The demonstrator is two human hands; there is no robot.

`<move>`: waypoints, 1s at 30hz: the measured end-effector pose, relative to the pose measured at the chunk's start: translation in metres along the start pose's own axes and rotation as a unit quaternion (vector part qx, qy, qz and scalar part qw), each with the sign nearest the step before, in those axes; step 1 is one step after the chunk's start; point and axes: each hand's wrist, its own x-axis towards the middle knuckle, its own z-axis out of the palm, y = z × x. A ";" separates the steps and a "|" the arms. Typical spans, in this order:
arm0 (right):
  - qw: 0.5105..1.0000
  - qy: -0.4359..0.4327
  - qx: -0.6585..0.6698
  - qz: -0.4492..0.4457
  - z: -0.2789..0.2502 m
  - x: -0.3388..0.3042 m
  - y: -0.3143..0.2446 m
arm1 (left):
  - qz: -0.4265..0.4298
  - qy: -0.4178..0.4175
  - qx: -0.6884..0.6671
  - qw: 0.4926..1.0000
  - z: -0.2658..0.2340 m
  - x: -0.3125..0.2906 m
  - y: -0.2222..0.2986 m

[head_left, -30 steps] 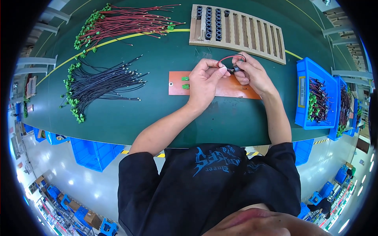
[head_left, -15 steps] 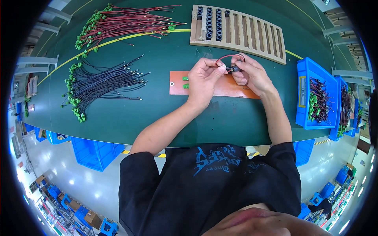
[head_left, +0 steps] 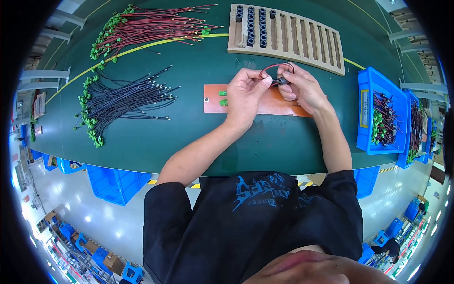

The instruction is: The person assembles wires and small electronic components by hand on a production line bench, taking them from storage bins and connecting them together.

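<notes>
While a looped red wire point(head_left: 271, 66) is held up between the two hands, its black cylindrical piece point(head_left: 283, 81) is gripped by the right hand point(head_left: 306, 89), whose fingers are curled closed around it. By the left hand point(head_left: 244, 97), a dark wire end just beside that piece is pinched, thumb and fingers pressed together; the exact contact is too small to tell. Both are held above an orange board point(head_left: 279, 104), which is laid flat on the green worktop point(head_left: 198, 146) and partly covered by the hands. Near the board's left end, two green connectors point(head_left: 223, 102) are seen. Beyond the hands, a wooden rack point(head_left: 294, 60) is placed, its left slots partly filled with black rings point(head_left: 263, 35). To the left, a bundle of black wires point(head_left: 124, 97) and, farther off, a bundle of red wires point(head_left: 156, 28) are spread, both tipped with green connectors. At the right, wired pieces are contained in a blue bin point(head_left: 363, 138).
</notes>
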 end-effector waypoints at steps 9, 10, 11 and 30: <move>0.994 -0.031 -0.092 -0.041 -0.013 -0.001 0.006 | 0.015 -0.084 0.028 0.996 -0.004 0.000 -0.003; 0.993 -0.031 -0.101 -0.046 -0.015 0.000 0.004 | 0.015 -0.085 0.028 0.996 -0.004 0.000 -0.003; 0.993 -0.031 -0.101 -0.046 -0.017 -0.001 0.002 | 0.027 -0.094 0.042 0.994 -0.004 0.001 -0.001; 0.989 -0.025 -0.142 -0.006 -0.020 -0.010 -0.031 | 0.006 -0.115 0.104 0.988 0.014 0.017 0.005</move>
